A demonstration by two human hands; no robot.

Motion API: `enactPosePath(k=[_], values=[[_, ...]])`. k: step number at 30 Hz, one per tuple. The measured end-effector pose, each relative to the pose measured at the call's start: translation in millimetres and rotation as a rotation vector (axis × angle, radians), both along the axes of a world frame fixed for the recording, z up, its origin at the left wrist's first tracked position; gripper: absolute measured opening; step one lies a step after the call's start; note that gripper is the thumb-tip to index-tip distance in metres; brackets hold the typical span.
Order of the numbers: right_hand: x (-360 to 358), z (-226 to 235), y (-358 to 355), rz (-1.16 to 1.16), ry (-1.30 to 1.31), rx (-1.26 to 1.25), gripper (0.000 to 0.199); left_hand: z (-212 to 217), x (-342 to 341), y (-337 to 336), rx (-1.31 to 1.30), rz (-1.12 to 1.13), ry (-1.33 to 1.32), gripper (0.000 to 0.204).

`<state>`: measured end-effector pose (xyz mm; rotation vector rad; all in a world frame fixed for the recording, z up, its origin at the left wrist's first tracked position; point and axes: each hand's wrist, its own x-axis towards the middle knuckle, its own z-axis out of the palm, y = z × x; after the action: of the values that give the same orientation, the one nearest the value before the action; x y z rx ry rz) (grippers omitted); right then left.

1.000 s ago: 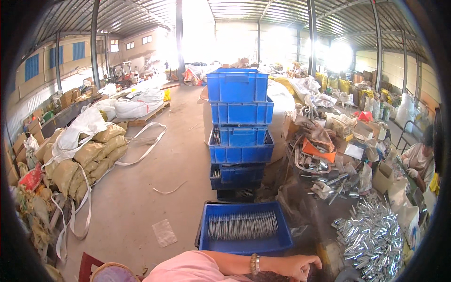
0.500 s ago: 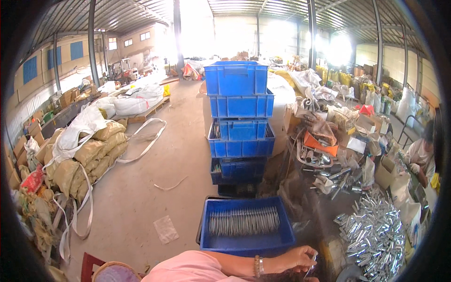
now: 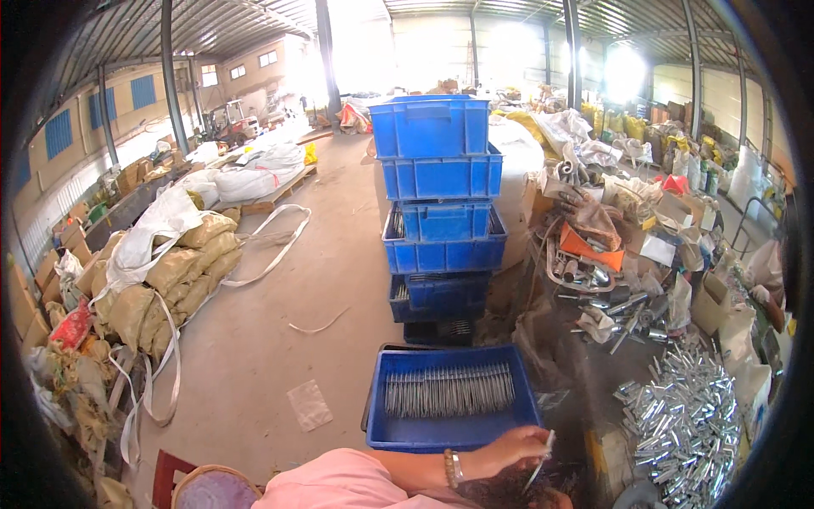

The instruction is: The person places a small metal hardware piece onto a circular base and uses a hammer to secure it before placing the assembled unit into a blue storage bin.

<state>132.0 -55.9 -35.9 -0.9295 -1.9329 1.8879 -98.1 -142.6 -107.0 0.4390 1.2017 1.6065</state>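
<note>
My left hand (image 3: 519, 448) reaches in from the lower edge, below a pink sleeve, with a beaded bracelet and a metal band at the wrist. Its fingers are closed on a slender metal rod (image 3: 534, 475), which stands tilted. Only a small part of my right hand (image 3: 556, 499) shows at the bottom edge, close to the rod's lower end; its fingers are mostly hidden. Just beyond the left hand sits a blue crate (image 3: 424, 433), in which many similar thin metal rods (image 3: 449, 390) lie side by side in a row.
Stacked blue crates (image 3: 441, 178) rise behind the near crate. Right of my hands lies a heap of shiny metal pieces (image 3: 682, 416). Beyond it, a cluttered bench holds an orange scoop-like piece (image 3: 591, 248). Tan sacks (image 3: 170, 280) and a white strap lie at left.
My left hand has shifted a little up and left with its rod, which now shows longer. The camera's view has also moved slightly.
</note>
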Motion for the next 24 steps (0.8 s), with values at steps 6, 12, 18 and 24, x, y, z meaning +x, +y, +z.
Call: enactPosePath(k=[6, 12, 18, 24], values=[[35, 13, 14, -0.037, -0.038, -0.14, 0.031, -13, -55, -56, -0.203, 0.237, 0.099, 0.052], [68, -21, 30, -0.153, -0.05, -0.221, 0.034, -48, -104, -126, -0.407, 0.502, 0.221, 0.05], [81, -55, 38, -0.142, -0.008, -0.22, 0.036, -69, -171, -217, -0.312, 0.833, 0.44, 0.033], [82, -56, 33, -0.249, -0.144, -0.272, 0.031, -66, -212, -242, -0.844, 0.742, 0.489, 0.036]])
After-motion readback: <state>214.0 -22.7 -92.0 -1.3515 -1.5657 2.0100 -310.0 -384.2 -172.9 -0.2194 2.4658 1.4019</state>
